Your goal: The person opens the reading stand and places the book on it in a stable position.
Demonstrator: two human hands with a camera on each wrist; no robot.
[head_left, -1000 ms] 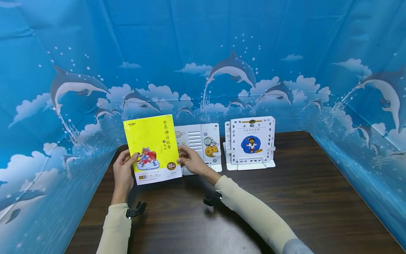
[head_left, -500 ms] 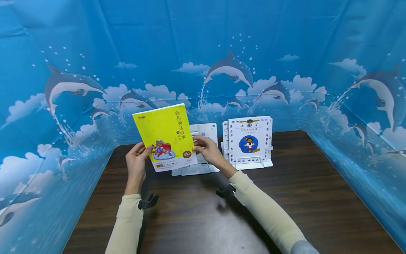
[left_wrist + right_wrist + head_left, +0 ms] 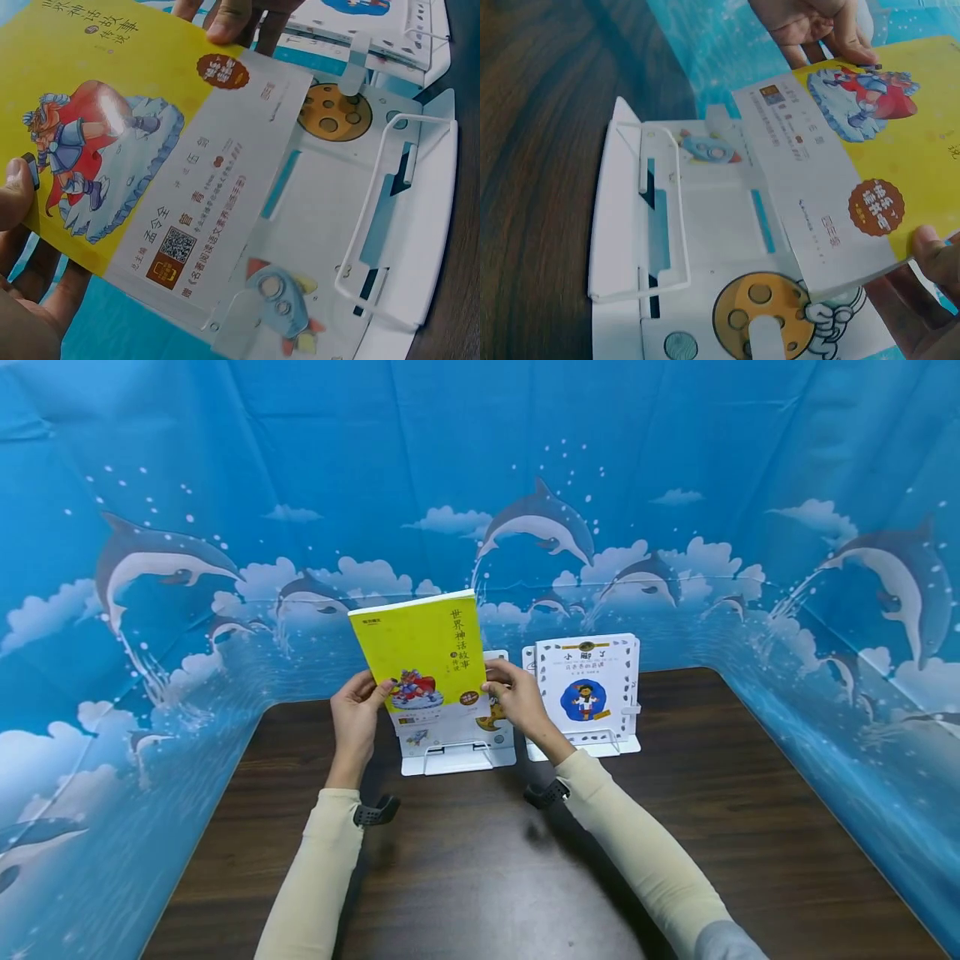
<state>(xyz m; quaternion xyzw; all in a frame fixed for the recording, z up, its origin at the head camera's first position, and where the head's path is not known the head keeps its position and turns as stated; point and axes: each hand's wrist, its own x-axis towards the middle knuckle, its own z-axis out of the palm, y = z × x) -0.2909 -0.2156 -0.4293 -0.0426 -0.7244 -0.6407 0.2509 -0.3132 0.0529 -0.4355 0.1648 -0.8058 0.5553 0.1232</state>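
A yellow and white book [image 3: 423,647] with a cartoon figure on its cover is held up in front of a white book stand [image 3: 457,764]. My left hand [image 3: 356,714] grips the book's left edge, thumb on the cover and fingers behind. At the lower right edge, my right hand [image 3: 521,697] pinches it the same way. In the left wrist view the stand's wire holder [image 3: 356,225] and printed back plate [image 3: 337,180] lie beyond the book's lower edge. The right wrist view has the book [image 3: 870,150] tilted over the plate, its lower edge above the wire holder [image 3: 679,217].
To the right, a second white stand [image 3: 600,749] carries an upright white book [image 3: 588,685] with a blue round picture. Both stands are on a dark wooden table [image 3: 480,868]. A blue curtain [image 3: 360,468] with dolphins surrounds the table's back and sides.
Both hands have carried the yellow book up and to the right, from the left of the left stand to in front of it. The book's top now leans back more. The right stand stays put.
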